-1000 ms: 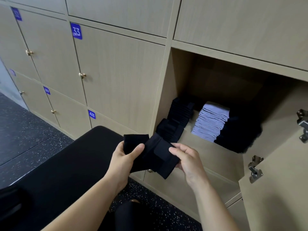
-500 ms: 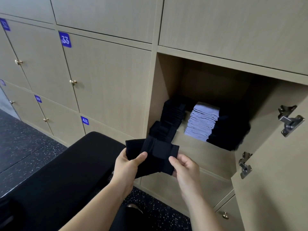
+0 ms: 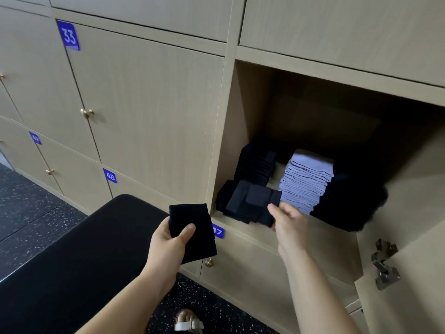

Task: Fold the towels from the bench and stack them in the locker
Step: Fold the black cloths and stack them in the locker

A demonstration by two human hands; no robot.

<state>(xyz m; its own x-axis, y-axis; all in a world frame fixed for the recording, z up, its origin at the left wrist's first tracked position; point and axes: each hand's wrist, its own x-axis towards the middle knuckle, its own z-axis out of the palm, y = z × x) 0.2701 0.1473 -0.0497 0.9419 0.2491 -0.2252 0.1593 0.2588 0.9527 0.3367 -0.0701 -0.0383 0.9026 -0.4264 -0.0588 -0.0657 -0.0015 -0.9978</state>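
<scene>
My left hand [image 3: 168,242] grips a folded black towel [image 3: 195,220] in front of the lower locker door, thumb across its face. My right hand [image 3: 287,221] holds a second folded black towel [image 3: 252,201] at the front edge of the open locker [image 3: 243,112], over a low black pile at the front left. Inside stand a taller stack of black towels [image 3: 256,165], a stack of lavender towels [image 3: 307,179] and a dark heap [image 3: 349,201] at the right. The black padded bench [image 3: 84,256] lies below my left arm.
The open locker door [image 3: 409,237] with metal hinges [image 3: 385,263] hangs at the right. Shut lockers numbered 33 [image 3: 69,36] and 48 [image 3: 110,175] fill the wall on the left. Speckled dark floor [image 3: 29,213] lies below; a sandalled foot [image 3: 189,320] shows at the bottom.
Both hands held the black towels together in front of the locker. Now they have parted: the right hand has carried one towel up to the locker's front edge, the left keeps the other.
</scene>
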